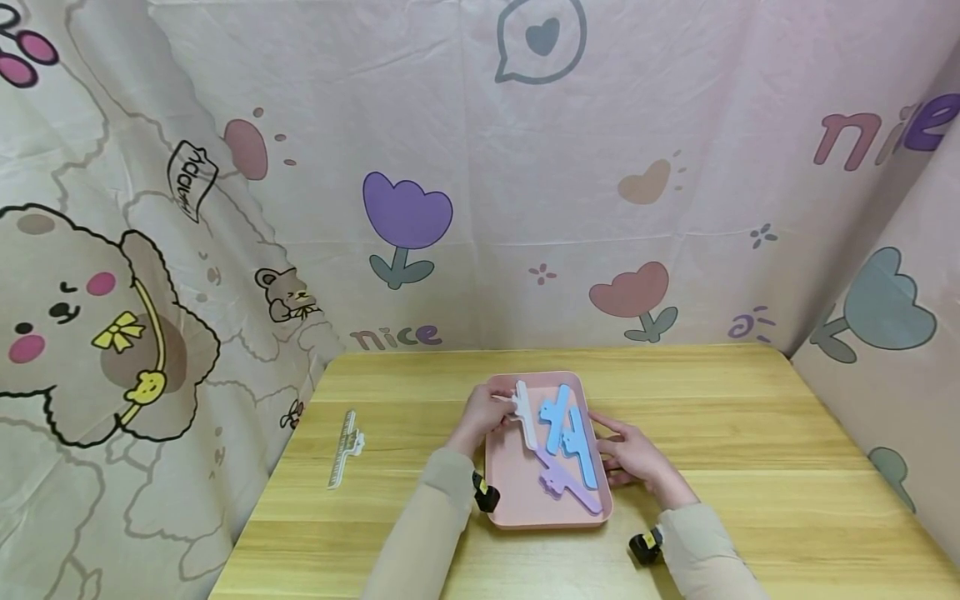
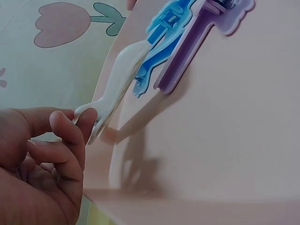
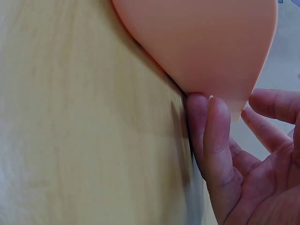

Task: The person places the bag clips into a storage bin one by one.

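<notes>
A white bag-sealing clip (image 1: 527, 417) is pinched by its small handle between the thumb and fingertips of my left hand (image 1: 486, 414), over the left side of a pink tray (image 1: 512, 500). In the left wrist view this white clip (image 2: 119, 77) slants above the tray floor, its far end overlapping a blue clip. Two blue clips (image 1: 556, 421) and a purple clip (image 1: 573, 483) lie in the tray. My right hand (image 1: 636, 454) touches the tray's right side. In the right wrist view its fairly straight fingers (image 3: 218, 136) reach the pink wall (image 3: 201, 47).
On the wooden table (image 1: 712, 400), left of the tray, lies a clear clip (image 1: 345, 450). Printed curtains (image 1: 525, 208) hang along the table's back and sides. Black wrist cameras (image 1: 645, 547) sit close to both sleeves.
</notes>
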